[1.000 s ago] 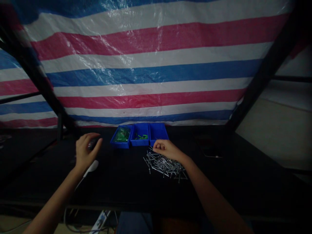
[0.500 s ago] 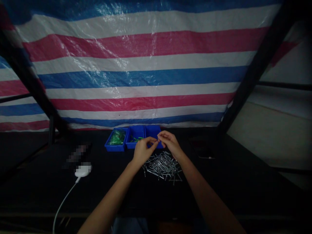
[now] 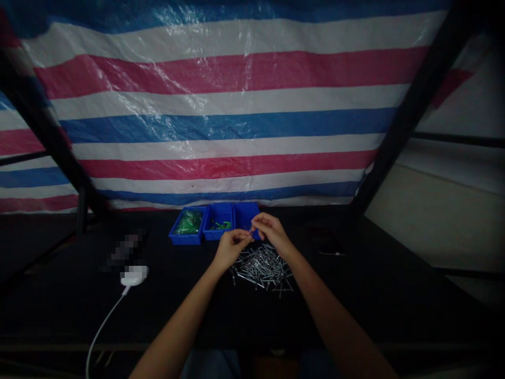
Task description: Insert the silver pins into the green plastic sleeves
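My left hand (image 3: 232,248) and my right hand (image 3: 272,230) meet fingertip to fingertip just in front of the blue bins. Both are closed in a pinch, and a tiny thing between the fingertips is too small to name. Below them on the black table lies a heap of thin silvery metal pins (image 3: 262,267), looking like rivets or nails. Behind the hands stand the right blue bin (image 3: 245,210), partly covered by my right hand, and the middle blue bin (image 3: 218,210), with small green pieces (image 3: 221,225) inside.
The left blue bin (image 3: 185,240) holds a plastic bag of green pieces (image 3: 190,222). A white device with a cable (image 3: 136,276) and a blurred dark item (image 3: 125,251) lie at left. A dark phone-like slab (image 3: 329,243) lies at right. Striped sheeting (image 3: 229,126) hangs behind the black table (image 3: 165,316).
My hands have come slightly down and left, and the left hand has turned so its fingertips lie lower. Both stay pinched together. The view has shifted a little.
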A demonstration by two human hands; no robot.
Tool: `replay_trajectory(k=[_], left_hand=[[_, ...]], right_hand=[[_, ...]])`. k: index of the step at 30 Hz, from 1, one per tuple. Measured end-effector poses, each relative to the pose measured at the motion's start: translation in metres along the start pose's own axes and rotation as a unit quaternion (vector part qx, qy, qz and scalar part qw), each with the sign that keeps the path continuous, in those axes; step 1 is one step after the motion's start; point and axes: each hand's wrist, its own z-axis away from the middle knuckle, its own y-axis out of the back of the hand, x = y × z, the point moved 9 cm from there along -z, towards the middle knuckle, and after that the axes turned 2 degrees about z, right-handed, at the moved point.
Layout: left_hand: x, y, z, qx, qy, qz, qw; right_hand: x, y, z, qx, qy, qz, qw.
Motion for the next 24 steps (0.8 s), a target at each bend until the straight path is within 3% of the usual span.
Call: replay_trajectory(k=[4,11,24], left_hand=[[-0.004,-0.004,-0.002,-0.014,0.015,0.064,0.998],[-0.002,-0.003,-0.001,-0.019,0.029,0.085,0.996],[0.005,0.019,0.000,0.066,0.051,0.118,0.990]], right_hand=[[0.002,0.000,0.000,0.001,0.003,0.001,1.000],[-0.005,-0.006,0.004,-0.024,0.014,0.009,1.000],[-0.009,-0.022,0.011,-0.095,-0.010,0.001,0.995]])
